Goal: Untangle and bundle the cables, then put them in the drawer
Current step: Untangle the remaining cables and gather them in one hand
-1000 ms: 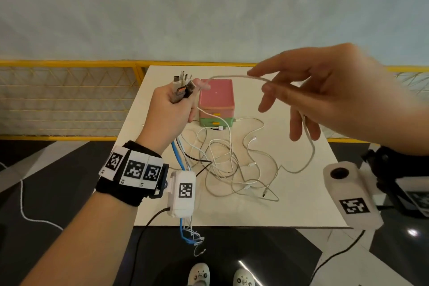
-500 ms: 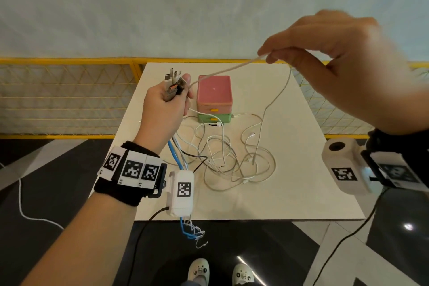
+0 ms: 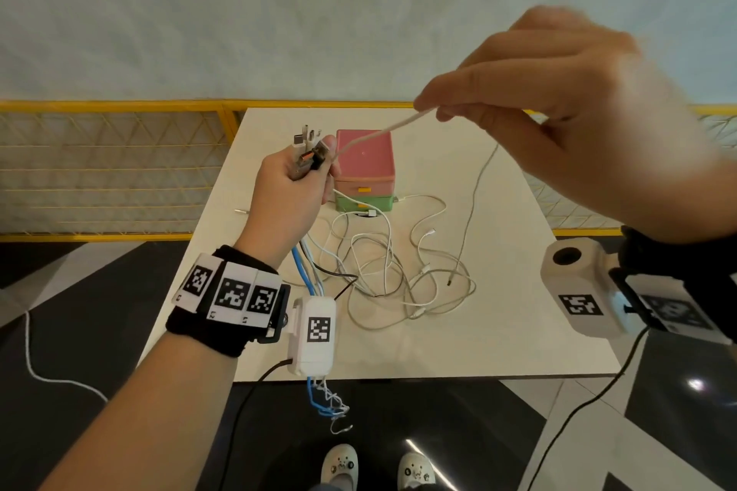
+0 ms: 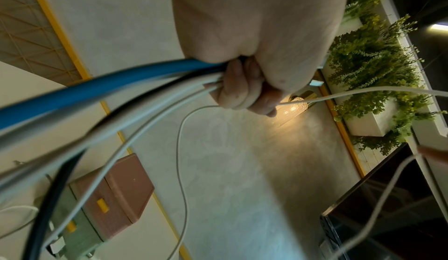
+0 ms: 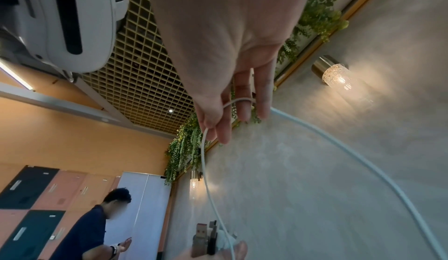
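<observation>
My left hand (image 3: 315,171) is raised over the table and grips a bunch of cable ends, their plugs (image 3: 305,139) sticking up out of the fist. A blue cable (image 3: 300,269) and some pale ones trail down from it. My right hand (image 3: 428,110) is higher and to the right, pinching a white cable (image 3: 379,134) stretched from the left fist. Beyond the pinch this cable hangs down to its loose end (image 3: 450,283) above the tangle of white cables (image 3: 379,271). The pink-and-green drawer box (image 3: 365,163) stands behind, drawers closed. The left wrist view shows fingers (image 4: 244,87) curled round the cables (image 4: 97,89).
The pale table (image 3: 518,331) has a yellow mesh railing (image 3: 119,106) behind it. Some cable ends (image 3: 329,407) dangle over the table's front edge. A small metal piece (image 3: 241,211) lies at the left edge. A person (image 5: 97,225) stands far off in the right wrist view.
My right hand went from loosely hooking the white cable to pinching it and rose, lifting the strand off the pile so it hangs straight. The left hand stayed put.
</observation>
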Motion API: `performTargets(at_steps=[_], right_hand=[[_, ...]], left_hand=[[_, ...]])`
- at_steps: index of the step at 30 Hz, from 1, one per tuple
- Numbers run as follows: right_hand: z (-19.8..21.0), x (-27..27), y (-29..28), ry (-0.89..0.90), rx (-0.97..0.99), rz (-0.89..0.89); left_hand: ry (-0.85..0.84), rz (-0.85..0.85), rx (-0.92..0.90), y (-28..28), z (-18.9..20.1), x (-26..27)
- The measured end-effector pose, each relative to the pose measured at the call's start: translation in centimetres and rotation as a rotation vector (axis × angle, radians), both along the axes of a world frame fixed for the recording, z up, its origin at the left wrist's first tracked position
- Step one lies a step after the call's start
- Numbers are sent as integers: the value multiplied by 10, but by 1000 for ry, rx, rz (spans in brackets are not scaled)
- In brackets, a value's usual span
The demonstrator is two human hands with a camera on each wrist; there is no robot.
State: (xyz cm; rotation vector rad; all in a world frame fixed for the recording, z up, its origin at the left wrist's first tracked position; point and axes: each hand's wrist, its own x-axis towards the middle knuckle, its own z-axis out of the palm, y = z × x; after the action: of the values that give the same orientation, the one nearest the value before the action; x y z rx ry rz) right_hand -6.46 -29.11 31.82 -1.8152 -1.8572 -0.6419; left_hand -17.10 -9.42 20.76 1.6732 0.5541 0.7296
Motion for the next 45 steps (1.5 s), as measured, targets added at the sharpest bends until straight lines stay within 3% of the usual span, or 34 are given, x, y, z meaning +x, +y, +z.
performTargets(at_steps=[3,10,14,22,28,31,35,40,43,45], right_hand=[[1,9,1,-96,10,28],[-11,17,-1,-104,-115,39],[-44,49,5,58,-268,-47],[-168,132,9,513,-546,-339],[-199,159,-9,589,-680,-596],[-183,144,-4,637,-650,-539],[-142,90,4,757,-710,-311],[-109,22,-13,1017,-1028,-17],[-103,-4,-21,1079,-1204,67],[-99,-11,-23,1027,-1188,71]], left_hand=[[-5,5,-22,0,-1,0],[-12,29,-67,0,-4,-1],[-51,108,-136,4,-4,-1],[-209,245,-201,10,-3,-2],[-262,350,-274,26,-2,-7],[-203,291,-219,27,1,-8],[-117,152,-177,14,1,-4],[10,47,-152,3,-9,3],[57,-16,-88,-5,-14,5],[60,-43,-93,-9,-14,4]])
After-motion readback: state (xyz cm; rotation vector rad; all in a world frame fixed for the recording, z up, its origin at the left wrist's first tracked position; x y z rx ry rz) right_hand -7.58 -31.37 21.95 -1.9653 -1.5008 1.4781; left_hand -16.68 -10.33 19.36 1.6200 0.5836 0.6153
